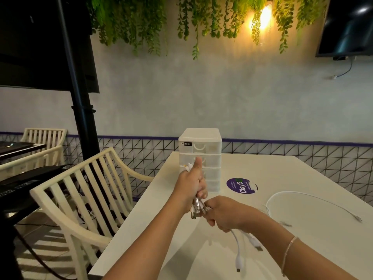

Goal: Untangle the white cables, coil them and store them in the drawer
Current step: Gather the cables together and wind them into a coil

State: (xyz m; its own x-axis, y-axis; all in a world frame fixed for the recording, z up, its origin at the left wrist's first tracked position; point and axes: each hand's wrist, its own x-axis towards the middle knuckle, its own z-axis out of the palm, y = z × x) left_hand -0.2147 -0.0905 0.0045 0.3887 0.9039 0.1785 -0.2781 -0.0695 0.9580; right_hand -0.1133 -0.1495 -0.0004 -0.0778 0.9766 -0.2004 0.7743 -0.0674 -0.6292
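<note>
My left hand (191, 185) grips a bundle of white cables (196, 209) above the table, thumb raised, with USB plugs sticking out below the fist and cable ends showing above it. My right hand (221, 214) holds the same bundle just below and to the right; loose white cable ends (239, 257) with plugs dangle under it. A separate white cable (288, 194) lies in a loop on the white table (302, 168) to the right. A small white drawer unit (210, 147) with several shut drawers stands at the table's far left, right behind my left hand.
A round purple sticker (241, 185) lies on the table beside the drawer unit. A cream slatted chair (84, 190) stands against the table's left edge. A black TV stand pole (81, 108) rises behind the chair. Another table with chairs stands at far left.
</note>
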